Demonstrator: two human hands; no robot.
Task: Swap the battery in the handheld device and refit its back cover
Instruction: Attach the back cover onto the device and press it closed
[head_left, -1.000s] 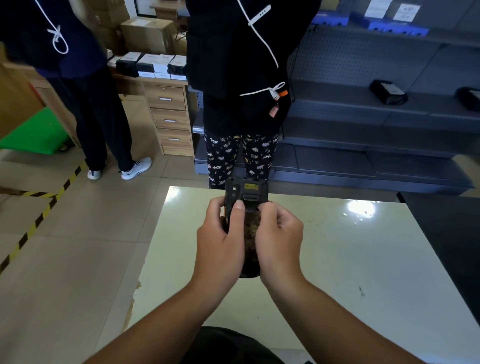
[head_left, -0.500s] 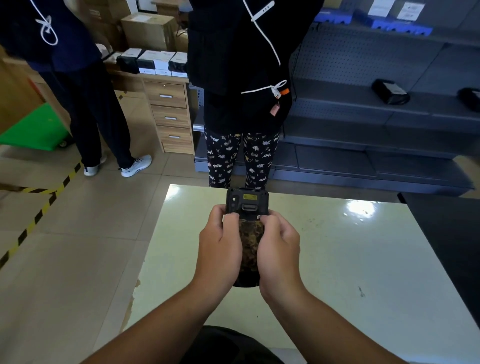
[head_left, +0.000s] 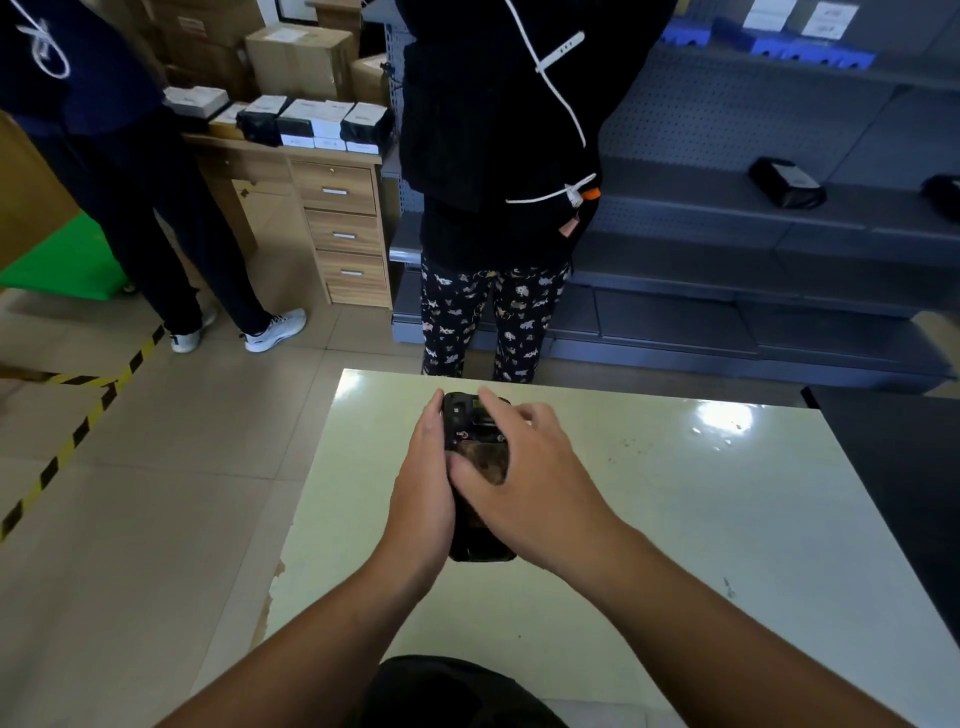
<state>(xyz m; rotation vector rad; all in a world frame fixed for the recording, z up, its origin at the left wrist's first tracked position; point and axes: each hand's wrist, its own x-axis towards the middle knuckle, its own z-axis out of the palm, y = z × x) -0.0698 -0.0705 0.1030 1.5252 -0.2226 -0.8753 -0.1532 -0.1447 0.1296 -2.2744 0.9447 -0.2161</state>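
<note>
A black handheld device (head_left: 475, 431) lies lengthwise, back side up, over the pale table (head_left: 649, 519). Its back shows a worn brownish patch in the middle and a small yellow label near the far end. My left hand (head_left: 423, 493) cups the device along its left side. My right hand (head_left: 524, 478) lies across the back from the right, thumb on the brownish patch and fingers spread over the far end. The lower half of the device is mostly hidden by both hands. Whether the back cover is seated I cannot tell.
One person in patterned trousers (head_left: 488, 322) stands right at the table's far edge; another in dark clothes (head_left: 156, 208) stands at far left. A wooden drawer unit (head_left: 343, 234) with boxes and grey shelving (head_left: 753, 249) lie beyond. A dark surface (head_left: 904, 467) adjoins the table's right side.
My right hand has shifted from gripping the device's right side to lying over its back, fingers reaching the far end. The device has lowered slightly toward the table.
</note>
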